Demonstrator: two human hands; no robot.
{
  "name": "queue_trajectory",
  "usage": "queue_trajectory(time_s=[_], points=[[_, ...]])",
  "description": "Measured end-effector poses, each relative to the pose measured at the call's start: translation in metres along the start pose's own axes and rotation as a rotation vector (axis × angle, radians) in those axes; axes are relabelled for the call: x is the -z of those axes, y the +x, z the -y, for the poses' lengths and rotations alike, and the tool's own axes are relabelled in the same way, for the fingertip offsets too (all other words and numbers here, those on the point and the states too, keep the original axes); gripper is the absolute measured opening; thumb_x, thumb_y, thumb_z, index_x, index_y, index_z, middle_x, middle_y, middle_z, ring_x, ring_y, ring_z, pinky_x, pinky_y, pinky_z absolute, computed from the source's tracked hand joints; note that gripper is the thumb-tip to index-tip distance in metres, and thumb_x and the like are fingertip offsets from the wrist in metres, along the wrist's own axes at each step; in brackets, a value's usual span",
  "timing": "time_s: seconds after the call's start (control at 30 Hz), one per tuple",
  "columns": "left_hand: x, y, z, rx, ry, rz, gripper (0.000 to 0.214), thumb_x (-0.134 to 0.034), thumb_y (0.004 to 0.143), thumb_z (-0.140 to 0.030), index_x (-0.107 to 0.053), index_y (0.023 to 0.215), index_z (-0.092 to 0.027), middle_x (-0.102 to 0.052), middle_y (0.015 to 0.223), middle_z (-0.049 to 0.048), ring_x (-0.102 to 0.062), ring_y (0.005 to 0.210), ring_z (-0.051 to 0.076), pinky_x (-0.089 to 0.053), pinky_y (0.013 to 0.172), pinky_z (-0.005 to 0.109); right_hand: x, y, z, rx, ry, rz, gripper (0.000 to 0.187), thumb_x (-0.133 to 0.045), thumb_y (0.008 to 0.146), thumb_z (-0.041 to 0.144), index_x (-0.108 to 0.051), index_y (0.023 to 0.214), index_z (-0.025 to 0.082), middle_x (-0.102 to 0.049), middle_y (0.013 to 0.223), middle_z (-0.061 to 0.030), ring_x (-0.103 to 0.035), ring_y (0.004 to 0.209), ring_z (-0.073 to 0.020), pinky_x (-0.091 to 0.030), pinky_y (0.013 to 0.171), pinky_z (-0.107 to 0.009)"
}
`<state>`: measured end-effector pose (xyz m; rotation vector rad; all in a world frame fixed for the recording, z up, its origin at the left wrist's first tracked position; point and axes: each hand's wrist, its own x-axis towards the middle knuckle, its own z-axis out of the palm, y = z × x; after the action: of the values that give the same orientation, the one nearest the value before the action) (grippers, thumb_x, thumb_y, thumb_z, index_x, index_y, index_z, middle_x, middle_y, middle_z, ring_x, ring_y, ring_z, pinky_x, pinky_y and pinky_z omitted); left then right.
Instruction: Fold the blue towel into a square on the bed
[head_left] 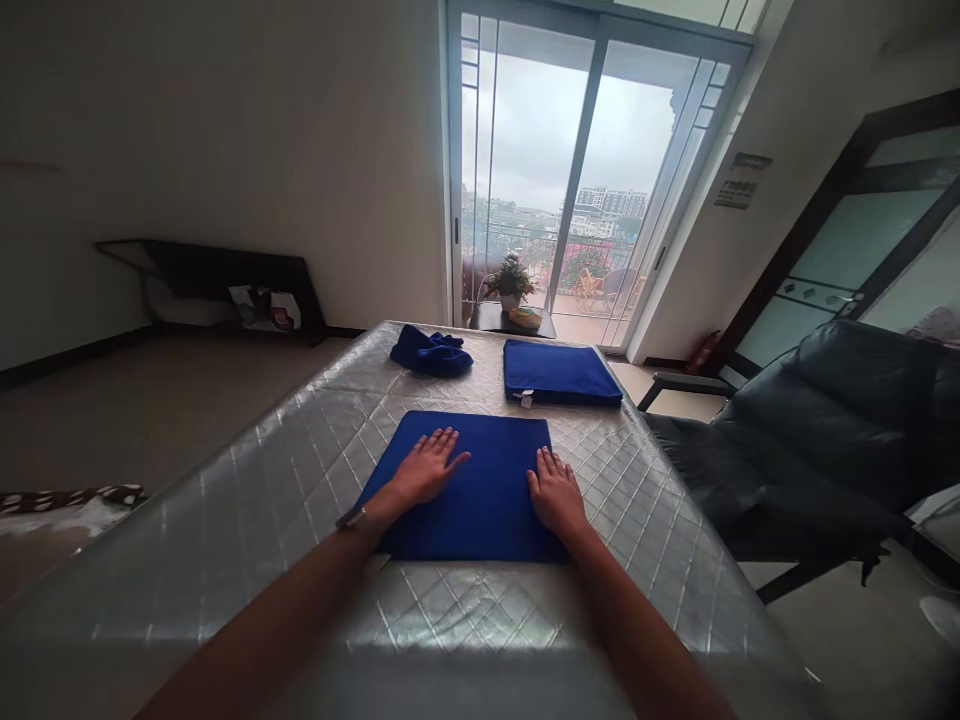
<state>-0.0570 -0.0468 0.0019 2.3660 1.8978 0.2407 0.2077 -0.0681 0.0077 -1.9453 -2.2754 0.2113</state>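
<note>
A blue folded cloth [487, 490] lies flat before me on a table with a silver quilted cover [300, 500]. My left hand [429, 466] rests palm down on its left part, fingers stretched out and thumb apart. On the cloth's right edge lies my right hand [556, 492], also flat with its fingers extended. Behind, to the right, sits a neatly squared stack of blue cloth [562, 373] with a small white tag at its near edge. A crumpled blue cloth [431, 352] lies at the far left of the table.
A black reclining chair [780, 440] stands close to the table's right side. Beyond the far edge are a small dark table [487, 320] with a potted plant [510, 280] and a glass sliding door [562, 150]. A black rack [225, 275] leans by the left wall.
</note>
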Motion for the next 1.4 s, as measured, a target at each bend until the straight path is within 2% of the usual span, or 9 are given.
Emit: queue_trajectory(time_s=[0.1,0.2,0.5,0.7,0.87,0.93,1.1,1.23,1.4], points=[[0.004,-0.005,0.033,0.167,0.040,-0.035,0.077,-0.016,0.097,-0.060,-0.026,0.151,-0.006,-0.022,0.160,0.0150,-0.017,0.148,0.028,-0.014,0.120,0.045,0.000,0.000,0.000,0.004,-0.011,0.003,0.060,-0.020,0.100,0.040,-0.024,0.153,0.012,-0.020,0.160,-0.0045,-0.016,0.147,-0.0198,-0.009,0.119,-0.037],[0.001,-0.009,0.046,0.243,0.061,-0.079,0.081,-0.012,0.096,-0.063,-0.026,0.151,-0.006,-0.023,0.160,0.0153,-0.019,0.148,0.028,-0.016,0.120,0.045,-0.001,0.001,-0.001,0.007,-0.027,-0.001,0.060,-0.020,0.100,0.039,-0.023,0.153,0.012,-0.019,0.160,-0.0044,-0.017,0.147,-0.0200,-0.009,0.119,-0.037],[0.002,-0.009,0.042,0.250,0.036,-0.073,0.082,-0.004,0.095,-0.062,-0.027,0.152,-0.008,-0.023,0.160,0.0153,-0.018,0.148,0.028,-0.016,0.120,0.046,0.005,0.002,0.001,0.010,-0.074,0.041,0.062,-0.021,0.099,0.041,-0.023,0.153,0.011,-0.021,0.160,-0.0052,-0.017,0.147,-0.0210,-0.013,0.118,-0.038],[0.006,-0.010,0.039,0.249,0.040,-0.060,0.082,-0.009,0.096,-0.061,-0.026,0.151,-0.004,-0.023,0.159,0.0172,-0.019,0.148,0.028,-0.014,0.120,0.044,0.021,0.010,-0.003,0.057,-0.124,0.113,0.061,-0.026,0.099,0.042,-0.028,0.151,0.009,-0.026,0.158,-0.0092,-0.025,0.145,-0.0212,-0.021,0.116,-0.034],[0.004,-0.009,0.040,0.243,0.037,-0.062,0.081,-0.013,0.096,-0.063,-0.026,0.151,-0.004,-0.023,0.159,0.0168,-0.018,0.148,0.027,-0.014,0.120,0.043,0.035,0.026,-0.003,0.052,-0.121,0.169,0.055,-0.028,0.099,0.039,-0.038,0.148,0.015,-0.036,0.154,-0.0077,-0.033,0.141,-0.0202,-0.026,0.114,-0.034],[0.002,-0.008,0.042,0.244,0.032,-0.070,0.081,-0.014,0.096,-0.063,-0.027,0.151,-0.005,-0.023,0.159,0.0165,-0.018,0.148,0.027,-0.015,0.120,0.043,0.031,0.031,0.001,0.029,-0.114,0.132,0.056,-0.027,0.100,0.039,-0.036,0.149,0.015,-0.034,0.155,-0.0075,-0.031,0.142,-0.0217,-0.022,0.116,-0.037],[0.002,-0.008,0.044,0.234,0.033,-0.048,0.083,-0.014,0.096,-0.063,-0.024,0.151,-0.002,-0.021,0.160,0.0174,-0.017,0.148,0.028,-0.013,0.120,0.042,0.007,0.037,0.003,-0.050,-0.073,0.030,0.060,-0.019,0.100,0.040,-0.022,0.154,0.014,-0.018,0.160,-0.0049,-0.017,0.147,-0.0223,-0.011,0.118,-0.042],[0.003,-0.008,0.044,0.240,0.019,-0.026,0.083,-0.014,0.096,-0.063,-0.022,0.151,-0.002,-0.019,0.161,0.0168,-0.014,0.149,0.027,-0.012,0.120,0.041,-0.002,0.038,-0.001,-0.035,-0.046,0.009,0.061,-0.017,0.100,0.041,-0.020,0.154,0.014,-0.017,0.161,-0.0042,-0.013,0.148,-0.0197,-0.008,0.118,-0.039],[0.004,-0.008,0.045,0.238,0.011,-0.009,0.081,-0.014,0.097,-0.062,-0.020,0.151,-0.003,-0.016,0.161,0.0165,-0.013,0.149,0.026,-0.011,0.119,0.041,-0.003,0.038,-0.003,-0.042,-0.031,0.000,0.062,-0.016,0.100,0.042,-0.019,0.154,0.013,-0.016,0.161,-0.0045,-0.012,0.148,-0.0184,-0.007,0.119,-0.039]])
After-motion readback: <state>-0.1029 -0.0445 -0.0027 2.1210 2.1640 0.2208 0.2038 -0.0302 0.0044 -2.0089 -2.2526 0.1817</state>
